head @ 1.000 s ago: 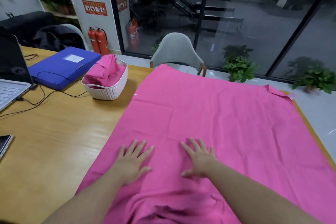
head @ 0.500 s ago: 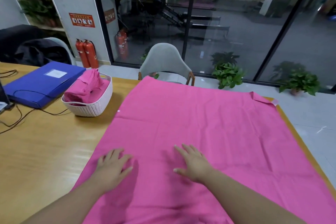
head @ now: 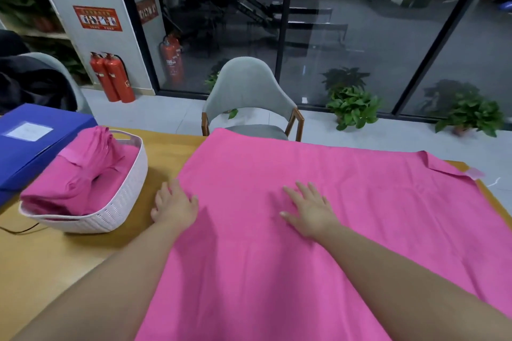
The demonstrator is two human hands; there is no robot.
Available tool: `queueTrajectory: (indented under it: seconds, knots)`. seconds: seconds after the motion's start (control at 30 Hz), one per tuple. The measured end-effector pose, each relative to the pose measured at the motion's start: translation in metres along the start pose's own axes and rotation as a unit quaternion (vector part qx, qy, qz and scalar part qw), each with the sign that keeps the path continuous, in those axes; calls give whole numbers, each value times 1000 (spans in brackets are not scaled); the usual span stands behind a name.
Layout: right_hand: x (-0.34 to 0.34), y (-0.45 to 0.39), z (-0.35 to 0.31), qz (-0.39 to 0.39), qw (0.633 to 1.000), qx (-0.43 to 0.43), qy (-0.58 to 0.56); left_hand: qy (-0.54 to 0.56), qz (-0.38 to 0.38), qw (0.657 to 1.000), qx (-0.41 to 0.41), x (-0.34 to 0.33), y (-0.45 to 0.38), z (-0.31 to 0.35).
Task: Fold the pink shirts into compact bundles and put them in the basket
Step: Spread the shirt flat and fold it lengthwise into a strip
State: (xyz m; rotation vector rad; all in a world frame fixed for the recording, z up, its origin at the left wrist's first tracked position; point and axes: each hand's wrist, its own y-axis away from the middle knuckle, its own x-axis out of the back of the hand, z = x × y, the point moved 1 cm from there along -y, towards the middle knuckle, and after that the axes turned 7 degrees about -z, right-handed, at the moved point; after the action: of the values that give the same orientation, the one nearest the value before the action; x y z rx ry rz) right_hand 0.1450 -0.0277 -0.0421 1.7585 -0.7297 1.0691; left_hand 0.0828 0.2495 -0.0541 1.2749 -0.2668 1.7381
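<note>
A wooden table (head: 55,266) sits in front of a dark glass wall, with a grey chair (head: 249,97) pulled up on the far side. From my seat I see one pink shirt (head: 318,230) laid out flat across most of the tabletop, its far right corner turned up a little. My left hand (head: 174,206) rests at the cloth's left edge, fingers loosely together, partly on fabric and partly on wood. My right hand (head: 310,209) lies flat near the middle, fingers spread, pressing the cloth down.

I judge the shirt to be light, thin and limp: it will sag and slide on the smooth wood unless one hand pins it, so I would take it by pinching an edge or corner and carrying that over, not by grabbing the middle.

Count: one shirt spread out; one white basket (head: 122,196) just left of it, already holding folded pink bundles, how many I cannot tell since they overlap. Beside the basket lies one blue folder (head: 33,144); three red fire extinguishers (head: 113,77) and two potted plants (head: 352,105) stand by the glass
</note>
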Motion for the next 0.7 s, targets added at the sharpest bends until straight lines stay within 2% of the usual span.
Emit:
queueTrajectory:
  seconds: [0.13, 0.33, 0.6, 0.7]
  knots:
    - [3, -44, 23, 18, 999, -17, 19, 55, 1, 998, 15, 19, -73, 8]
    - [-27, -55, 40, 75, 996, -9, 37, 152, -112, 981, 39, 23, -119, 43]
    - [-24, -51, 38, 86, 995, -10, 42, 295, 41, 955, 15, 26, -156, 73]
    - [-24, -51, 39, 85, 995, -12, 42, 198, 128, 971, -26, 28, -159, 71]
